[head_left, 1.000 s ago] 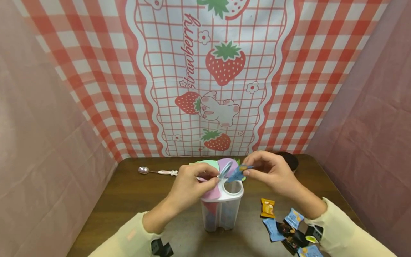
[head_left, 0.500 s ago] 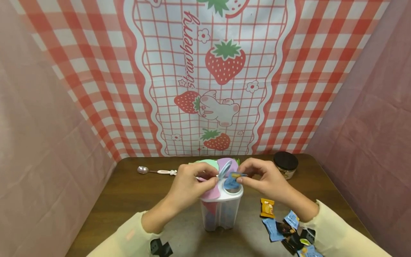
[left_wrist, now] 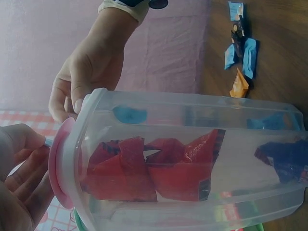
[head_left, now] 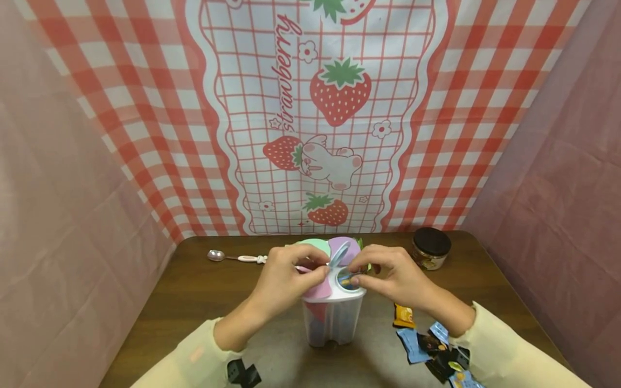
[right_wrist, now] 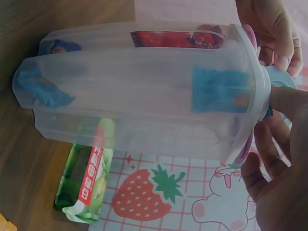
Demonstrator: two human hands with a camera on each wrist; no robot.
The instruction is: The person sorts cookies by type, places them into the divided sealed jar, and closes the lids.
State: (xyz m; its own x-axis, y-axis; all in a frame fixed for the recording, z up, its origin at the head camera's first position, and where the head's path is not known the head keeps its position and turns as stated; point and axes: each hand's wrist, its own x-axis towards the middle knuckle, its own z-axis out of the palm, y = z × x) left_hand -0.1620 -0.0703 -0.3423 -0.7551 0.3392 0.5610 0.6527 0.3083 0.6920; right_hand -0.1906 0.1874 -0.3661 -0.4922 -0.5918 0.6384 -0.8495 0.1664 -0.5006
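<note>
A clear container [head_left: 335, 320] with several compartments stands upright, its white top fitted with pink, green, purple and light blue flaps. My left hand [head_left: 293, 275] pinches the raised light blue flap [head_left: 341, 253] between thumb and fingers. At the round opening under that flap, my right hand [head_left: 395, 275] has thumb and fingertips at the rim. They pinch a blue wrapped sweet [right_wrist: 216, 90], most of which hangs inside the compartment. Another blue sweet [right_wrist: 45, 90] lies at its bottom. Through the wall, red packets [left_wrist: 178, 168] and a dark blue one [left_wrist: 288, 161] show in a neighbouring compartment.
To the right lie an orange sweet [head_left: 404, 316] and a pile of blue [head_left: 412, 345] and black ones. A black-lidded jar [head_left: 430, 248] is at the back right, a spoon [head_left: 242, 258] at the back left. Behind the container sits a green package [right_wrist: 86, 178].
My right hand has moved left and down to the opening, taking the blue sweet from above the rim into the compartment. My left hand keeps the flap raised.
</note>
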